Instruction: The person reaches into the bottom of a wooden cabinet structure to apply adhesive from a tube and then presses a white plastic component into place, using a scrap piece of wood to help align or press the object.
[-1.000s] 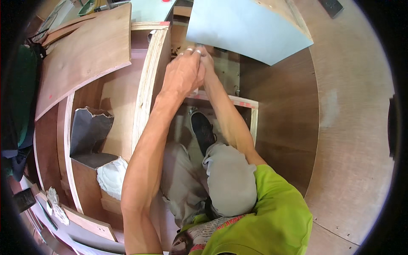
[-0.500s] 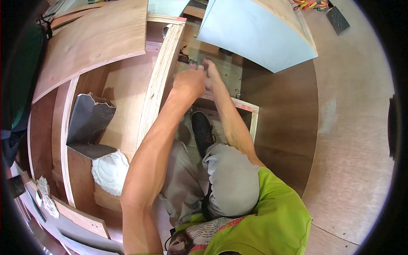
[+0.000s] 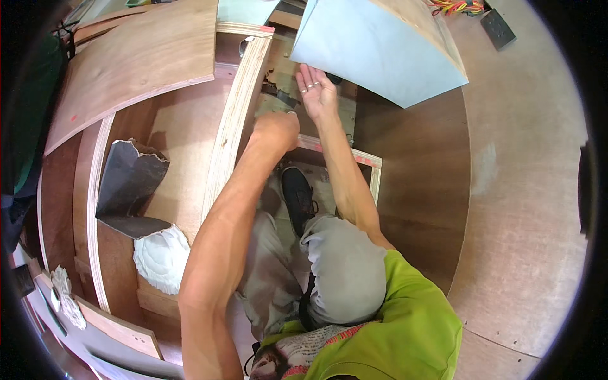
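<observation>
My left hand [image 3: 276, 132] is curled closed just above the inner edge of a plywood frame [image 3: 237, 123]. Its fingers face away, so anything in them is hidden. To its right and farther off, my right hand [image 3: 318, 94] lies palm up with its fingers stretched out. Small shiny bits show across those fingers; whether they are rings or loose metal pieces I cannot tell. The fingertips are close to the lower edge of a light-blue panelled box [image 3: 380, 57]. Below the hands runs a plywood crosspiece [image 3: 364, 156] with red marks.
An open plywood cabinet on the left holds a bent dark sheet [image 3: 132, 180] and a crumpled white bundle [image 3: 161, 259]. A loose plywood panel [image 3: 139, 57] lies over its far end. Coloured wires [image 3: 459, 7] and a black socket block [image 3: 498, 29] sit far right. My shoe [image 3: 297, 199] stands inside the frame.
My hands were together and have come apart. The right one has moved farther away and turned palm up with fingers spread; the left has drawn slightly back toward me.
</observation>
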